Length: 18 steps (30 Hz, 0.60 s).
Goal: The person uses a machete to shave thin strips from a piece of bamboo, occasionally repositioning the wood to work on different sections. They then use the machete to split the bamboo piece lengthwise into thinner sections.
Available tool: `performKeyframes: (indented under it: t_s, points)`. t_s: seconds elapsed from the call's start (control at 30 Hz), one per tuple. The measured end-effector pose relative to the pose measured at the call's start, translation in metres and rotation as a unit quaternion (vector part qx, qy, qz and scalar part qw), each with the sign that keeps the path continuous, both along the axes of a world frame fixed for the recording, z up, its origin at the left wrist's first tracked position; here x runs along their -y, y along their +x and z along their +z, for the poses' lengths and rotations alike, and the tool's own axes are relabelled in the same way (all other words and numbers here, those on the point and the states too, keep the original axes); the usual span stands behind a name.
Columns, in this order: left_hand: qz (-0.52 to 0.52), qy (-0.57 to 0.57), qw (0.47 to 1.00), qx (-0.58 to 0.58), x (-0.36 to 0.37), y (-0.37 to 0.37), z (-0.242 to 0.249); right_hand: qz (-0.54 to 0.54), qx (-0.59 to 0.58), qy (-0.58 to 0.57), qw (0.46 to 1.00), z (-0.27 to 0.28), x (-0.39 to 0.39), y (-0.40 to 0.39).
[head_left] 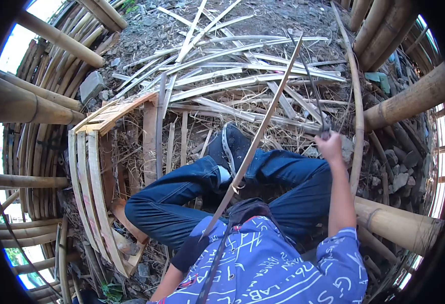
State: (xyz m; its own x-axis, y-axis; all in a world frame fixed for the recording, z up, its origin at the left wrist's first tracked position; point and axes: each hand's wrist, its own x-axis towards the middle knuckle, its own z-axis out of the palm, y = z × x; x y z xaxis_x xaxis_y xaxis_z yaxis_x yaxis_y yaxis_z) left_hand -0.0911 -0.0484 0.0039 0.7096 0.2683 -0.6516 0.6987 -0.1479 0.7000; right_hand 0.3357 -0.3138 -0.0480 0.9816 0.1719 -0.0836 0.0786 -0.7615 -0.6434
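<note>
My right hand [330, 147] is closed around the handle of a long knife [311, 81]. Its narrow dark blade, seen nearly edge-on, points away from me over the ground. A long bamboo strip [263, 129] slants across my lap from lower left to upper right, with a small pale curl of shaving partway along it. My left hand [189, 253], in a dark glove, is closed at the lower end of this strip, close to my waist. The glove's fingers are partly hidden. Knife and strip are apart at my right hand, and their far ends come close together in view.
Many split bamboo strips [217, 76] lie crossed on the ground ahead. A slatted wooden crate [88, 187] stands on its side at my left. Thick bamboo poles [404, 99] stick in from both sides. Stones [399, 177] lie at right, and a grey block [91, 86] at upper left.
</note>
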Motion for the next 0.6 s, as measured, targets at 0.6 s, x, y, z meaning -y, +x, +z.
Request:
performKeyframes:
  t_s: [0.6]
  points:
    - [0.064,-0.054,0.996,0.009,-0.027,0.079,0.001,0.044,-0.102,0.002,0.994,-0.054,-0.027,-0.084]
